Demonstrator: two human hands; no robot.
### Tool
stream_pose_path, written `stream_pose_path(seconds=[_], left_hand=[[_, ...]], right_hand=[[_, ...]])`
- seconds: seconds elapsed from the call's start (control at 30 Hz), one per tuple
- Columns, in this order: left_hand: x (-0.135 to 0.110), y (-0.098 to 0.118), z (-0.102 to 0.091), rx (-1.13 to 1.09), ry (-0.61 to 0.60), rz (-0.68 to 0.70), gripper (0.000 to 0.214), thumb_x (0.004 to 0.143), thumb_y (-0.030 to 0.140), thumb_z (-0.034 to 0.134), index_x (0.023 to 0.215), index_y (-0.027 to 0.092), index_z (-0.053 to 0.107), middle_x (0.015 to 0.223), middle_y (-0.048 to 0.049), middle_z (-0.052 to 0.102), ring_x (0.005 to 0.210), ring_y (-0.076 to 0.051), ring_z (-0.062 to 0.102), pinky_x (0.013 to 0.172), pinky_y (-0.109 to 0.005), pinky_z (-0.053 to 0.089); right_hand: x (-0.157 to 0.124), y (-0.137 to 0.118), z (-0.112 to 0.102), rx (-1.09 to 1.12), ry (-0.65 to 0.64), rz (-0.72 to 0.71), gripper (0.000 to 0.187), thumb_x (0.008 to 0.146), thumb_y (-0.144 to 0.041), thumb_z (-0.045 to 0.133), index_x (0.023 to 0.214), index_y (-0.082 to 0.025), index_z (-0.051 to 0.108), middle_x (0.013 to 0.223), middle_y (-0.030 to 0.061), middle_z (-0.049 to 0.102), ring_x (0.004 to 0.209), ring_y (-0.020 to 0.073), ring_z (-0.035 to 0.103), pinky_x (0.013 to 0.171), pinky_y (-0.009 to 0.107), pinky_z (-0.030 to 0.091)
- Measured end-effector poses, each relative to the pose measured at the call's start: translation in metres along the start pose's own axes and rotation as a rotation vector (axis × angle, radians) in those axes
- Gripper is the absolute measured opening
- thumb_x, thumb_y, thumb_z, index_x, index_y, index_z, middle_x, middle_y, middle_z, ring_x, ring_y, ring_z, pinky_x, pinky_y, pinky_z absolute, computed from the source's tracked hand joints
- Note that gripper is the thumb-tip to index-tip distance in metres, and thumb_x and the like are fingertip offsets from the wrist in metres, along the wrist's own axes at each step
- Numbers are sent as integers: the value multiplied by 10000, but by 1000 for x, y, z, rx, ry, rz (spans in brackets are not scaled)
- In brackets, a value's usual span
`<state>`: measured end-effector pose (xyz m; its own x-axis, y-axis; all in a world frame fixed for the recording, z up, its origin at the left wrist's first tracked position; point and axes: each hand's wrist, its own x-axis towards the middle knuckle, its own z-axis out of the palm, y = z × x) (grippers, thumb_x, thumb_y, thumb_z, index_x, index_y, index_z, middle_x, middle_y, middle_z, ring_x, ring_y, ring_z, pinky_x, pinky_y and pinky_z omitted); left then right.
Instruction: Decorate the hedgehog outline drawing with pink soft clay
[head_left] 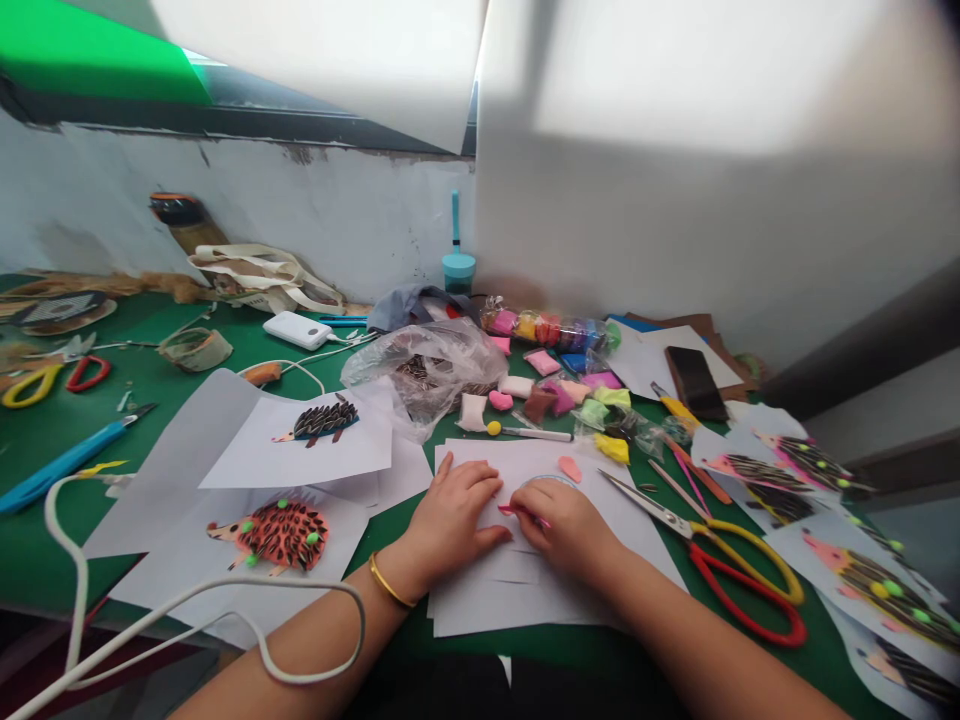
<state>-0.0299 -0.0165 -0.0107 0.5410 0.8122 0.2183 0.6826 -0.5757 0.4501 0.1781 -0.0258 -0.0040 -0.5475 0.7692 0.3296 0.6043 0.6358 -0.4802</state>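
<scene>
My left hand (456, 510) lies on a stack of white paper (469, 610), its fingers stretched out and its thumb spread toward the right. My right hand (559, 525) is closed, fingers pinched round a thin pink stick-like tool (510, 509) held low over the sheet; its far end is hidden by the fingers. Just beyond the right hand, a flattened piece of salmon-pink clay (570, 468) rests on the paper. Part of a pale blue rounded edge (551, 481) shows behind my right knuckles.
Large scissors (694, 530) lie open to the right. Behind the paper are clay packets (540, 400), a white-handled knife (536, 434) and a plastic bag (427, 365). Hedgehog pictures (281, 535) lie on both sides. A white cable (225, 585) loops over my left forearm.
</scene>
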Motion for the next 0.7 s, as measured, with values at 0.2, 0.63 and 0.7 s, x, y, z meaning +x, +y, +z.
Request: stream_pose_path(seconds=[0.2, 0.63, 0.7], left_hand=[[0, 0, -1, -3, -18, -7, 572, 735, 411, 787, 1243, 225, 600, 1317, -96, 600, 1283, -286, 502, 1192, -600, 164], [0, 1, -3, 4, -30, -14, 595, 722, 421, 801, 1244, 220, 597, 1323, -97, 598, 1284, -291, 503, 1189, -606, 162], [0, 1, -3, 4, -33, -15, 595, 722, 421, 802, 1243, 221, 597, 1323, -97, 598, 1282, -289, 505, 1190, -607, 156]], right_hand=[[-1, 2, -2, -39, -29, -39, 134, 909, -133, 511, 905, -208, 622, 868, 72, 698, 837, 215, 629, 753, 331, 477], [-7, 8, -7, -81, 19, -140, 175, 927, -145, 525, 1019, -191, 666, 904, 81, 704, 819, 207, 629, 707, 319, 505], [-8, 10, -8, -68, 44, -174, 191, 931, -137, 522, 1040, -193, 669, 899, 76, 704, 812, 199, 629, 709, 312, 509]])
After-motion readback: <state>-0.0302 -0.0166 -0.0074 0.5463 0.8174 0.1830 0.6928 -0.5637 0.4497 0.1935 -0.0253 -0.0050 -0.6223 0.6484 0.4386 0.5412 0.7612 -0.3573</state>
